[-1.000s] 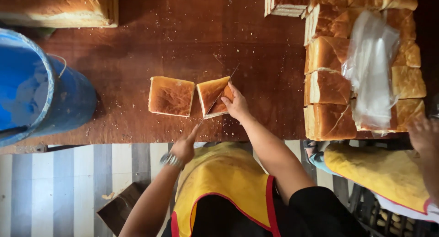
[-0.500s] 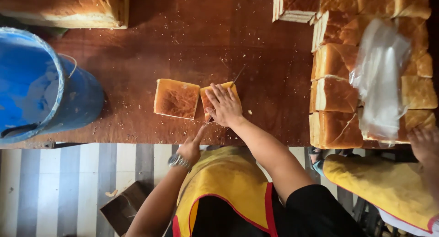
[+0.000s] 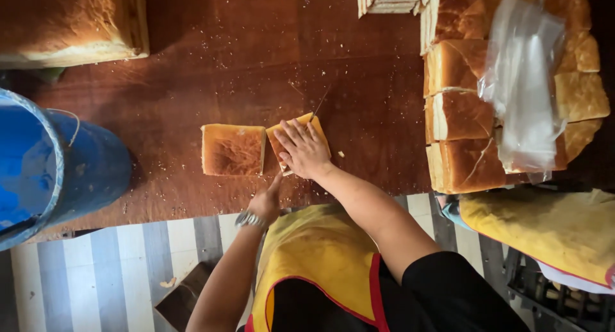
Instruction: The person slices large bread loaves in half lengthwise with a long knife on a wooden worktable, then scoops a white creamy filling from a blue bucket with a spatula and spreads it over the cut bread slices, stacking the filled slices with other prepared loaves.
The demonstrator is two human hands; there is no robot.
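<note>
Two square pieces of golden bread lie side by side on the brown wooden table (image 3: pixel 211 63). The left bread piece (image 3: pixel 233 150) lies flat with nothing on it. The right bread piece (image 3: pixel 286 134) sits just beside it, turned a little. The right hand (image 3: pixel 302 150) lies flat on top of this piece with its fingers spread out, pressing down. The left hand (image 3: pixel 265 202) is at the near edge of the table, just under the right bread piece. It looks closed around something thin, maybe a knife handle, but the view is too poor to be sure. A thin line pokes out past the far corner of that piece. This arm wears one silver wristwatch (image 3: pixel 248 219). One big blue bucket (image 3: pixel 48 165) stands at the left end of the table. One large loaf (image 3: pixel 67 21) sits at the far left corner. On the right is a stack of bread blocks (image 3: pixel 456 114), with at least four brown tops showing. One clear plastic bag (image 3: pixel 522 88), crumpled and see-through, lies on top of them. The person wears a yellow apron (image 3: pixel 317 255) with red trim. Something yellow, like cloth (image 3: pixel 551 226), sits at the right edge.
</note>
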